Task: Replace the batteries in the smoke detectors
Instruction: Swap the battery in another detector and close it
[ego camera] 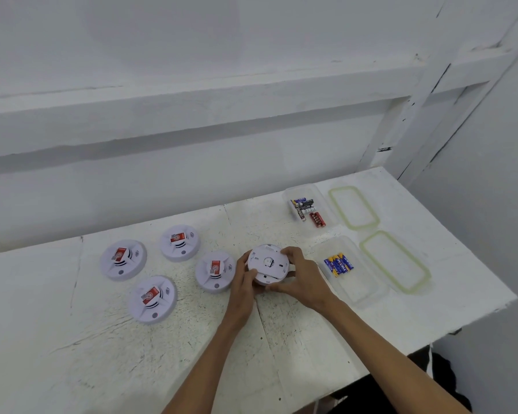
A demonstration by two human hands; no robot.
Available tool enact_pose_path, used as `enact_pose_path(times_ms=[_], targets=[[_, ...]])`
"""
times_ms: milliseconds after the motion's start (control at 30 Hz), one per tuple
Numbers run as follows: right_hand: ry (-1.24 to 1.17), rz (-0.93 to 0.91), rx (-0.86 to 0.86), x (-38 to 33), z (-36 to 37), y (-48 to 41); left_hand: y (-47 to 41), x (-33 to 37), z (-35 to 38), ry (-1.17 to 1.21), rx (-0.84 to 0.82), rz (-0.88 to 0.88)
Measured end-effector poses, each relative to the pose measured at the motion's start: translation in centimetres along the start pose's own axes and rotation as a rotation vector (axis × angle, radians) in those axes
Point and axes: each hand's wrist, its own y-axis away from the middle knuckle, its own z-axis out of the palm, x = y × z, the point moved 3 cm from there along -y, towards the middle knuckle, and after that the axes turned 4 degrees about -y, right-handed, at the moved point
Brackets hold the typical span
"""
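Note:
A white round smoke detector (268, 261) is held back side up over the table, just right of centre. My left hand (245, 279) grips its left rim and my right hand (296, 273) curls round its right rim. Its back plate looks slightly offset from the body beneath. Several blue and yellow batteries (339, 264) lie in a clear container (362, 291) to the right. Farther back, a second clear container (326, 201) holds black and red batteries (307, 210).
Several more smoke detectors lie face up with red stickers at the left: (123, 259), (179, 242), (216, 271), (152, 298). Two green-rimmed lids (353, 207), (395, 261) rest beside the containers. The white table (132, 354) ends at a right edge; a wall rises behind.

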Motion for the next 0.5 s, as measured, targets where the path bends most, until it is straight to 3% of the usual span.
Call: enact_pose_path(times_ms=[500], targets=[[-0.039,0.029,0.080,-0.1,-0.1,0.7,-0.5,-0.9,-0.1,-0.033,-0.057,0.017]])
